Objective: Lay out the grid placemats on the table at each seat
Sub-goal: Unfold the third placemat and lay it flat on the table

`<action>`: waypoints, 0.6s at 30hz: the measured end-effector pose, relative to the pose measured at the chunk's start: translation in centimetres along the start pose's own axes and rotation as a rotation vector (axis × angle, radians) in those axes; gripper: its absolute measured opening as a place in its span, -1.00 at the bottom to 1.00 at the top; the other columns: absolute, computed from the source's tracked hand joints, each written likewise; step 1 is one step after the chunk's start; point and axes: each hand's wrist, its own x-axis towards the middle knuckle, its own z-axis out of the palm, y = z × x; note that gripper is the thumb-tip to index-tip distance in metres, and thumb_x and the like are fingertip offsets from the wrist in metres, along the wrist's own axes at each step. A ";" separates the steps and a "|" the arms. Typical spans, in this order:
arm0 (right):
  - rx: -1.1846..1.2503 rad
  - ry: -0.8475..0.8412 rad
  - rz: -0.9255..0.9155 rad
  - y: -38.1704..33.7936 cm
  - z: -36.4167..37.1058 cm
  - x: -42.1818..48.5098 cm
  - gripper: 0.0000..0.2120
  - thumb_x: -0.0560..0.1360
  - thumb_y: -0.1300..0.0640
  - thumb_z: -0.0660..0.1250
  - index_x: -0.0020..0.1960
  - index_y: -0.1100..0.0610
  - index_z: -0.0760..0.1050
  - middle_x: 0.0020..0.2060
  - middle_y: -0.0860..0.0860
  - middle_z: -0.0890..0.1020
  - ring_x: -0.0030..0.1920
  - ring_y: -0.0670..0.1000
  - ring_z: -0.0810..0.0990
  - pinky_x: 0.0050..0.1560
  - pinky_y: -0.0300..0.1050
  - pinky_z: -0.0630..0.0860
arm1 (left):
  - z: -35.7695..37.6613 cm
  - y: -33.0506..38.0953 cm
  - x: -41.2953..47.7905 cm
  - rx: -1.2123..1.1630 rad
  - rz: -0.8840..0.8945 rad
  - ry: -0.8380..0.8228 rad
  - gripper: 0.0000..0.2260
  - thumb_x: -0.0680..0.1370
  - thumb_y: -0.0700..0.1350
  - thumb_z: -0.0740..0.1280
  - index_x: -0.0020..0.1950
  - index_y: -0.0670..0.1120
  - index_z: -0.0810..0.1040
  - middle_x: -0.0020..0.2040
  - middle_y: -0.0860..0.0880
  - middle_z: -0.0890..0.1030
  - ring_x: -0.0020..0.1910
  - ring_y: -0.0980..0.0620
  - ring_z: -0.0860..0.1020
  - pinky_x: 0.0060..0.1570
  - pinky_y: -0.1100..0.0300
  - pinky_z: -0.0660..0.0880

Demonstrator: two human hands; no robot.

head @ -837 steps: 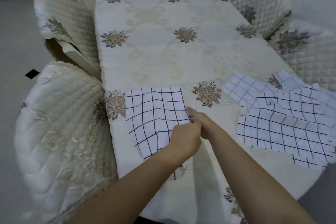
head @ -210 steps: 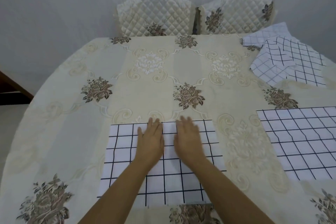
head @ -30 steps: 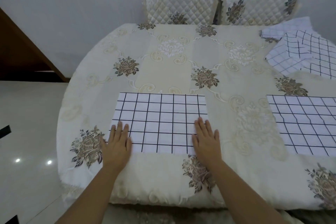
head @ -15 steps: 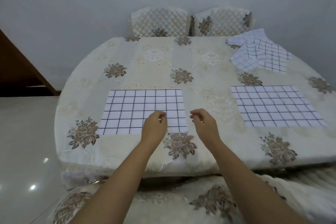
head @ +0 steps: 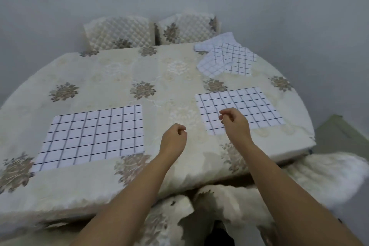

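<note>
Two white placemats with black grid lines lie flat on the cream floral tablecloth. One grid placemat is at the near left, the other placemat at the near right. A loose pile of more grid placemats sits at the far right of the table. My left hand hovers between the two flat mats with fingers loosely curled, holding nothing. My right hand hangs over the near left corner of the right mat, also loosely curled with nothing in it.
Two quilted chair backs stand against the wall at the far side. Two covered chairs are tucked in at the near edge, one below my arms and one at the right.
The view has swung right and my hands have moved right, away from the left placemat. My right hand now hovers over the right placemat's corner. Both hands stay loosely curled.
</note>
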 end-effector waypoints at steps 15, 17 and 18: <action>-0.352 -0.159 0.329 11.9 -12.7 17.5 -0.65 0.53 0.14 0.23 0.28 0.26 0.39 0.19 0.16 0.52 0.10 0.14 0.51 0.05 -0.09 0.39 | 13.1 2.1 11.4 0.269 -0.406 0.117 -0.72 0.49 -0.23 0.27 -0.35 -0.15 0.22 -0.37 -0.07 0.32 -0.42 0.00 0.32 -0.43 0.24 0.23; -0.397 -0.169 0.389 13.5 -13.3 19.3 -0.64 0.52 0.14 0.25 0.25 0.29 0.39 0.16 0.19 0.52 0.14 0.17 0.50 0.05 -0.09 0.39 | 13.5 2.0 12.3 0.298 -0.451 0.141 -0.71 0.48 -0.20 0.31 -0.38 -0.17 0.27 -0.31 -0.12 0.40 -0.30 -0.08 0.42 -0.30 0.17 0.37; -0.422 -0.172 0.421 14.2 -13.6 20.0 -0.65 0.51 0.13 0.27 0.21 0.30 0.38 0.13 0.20 0.50 0.12 0.19 0.50 0.03 -0.09 0.39 | 13.6 2.1 12.6 0.318 -0.473 0.140 -0.70 0.48 -0.19 0.33 -0.38 -0.17 0.28 -0.33 -0.10 0.40 -0.30 -0.08 0.43 -0.27 0.16 0.42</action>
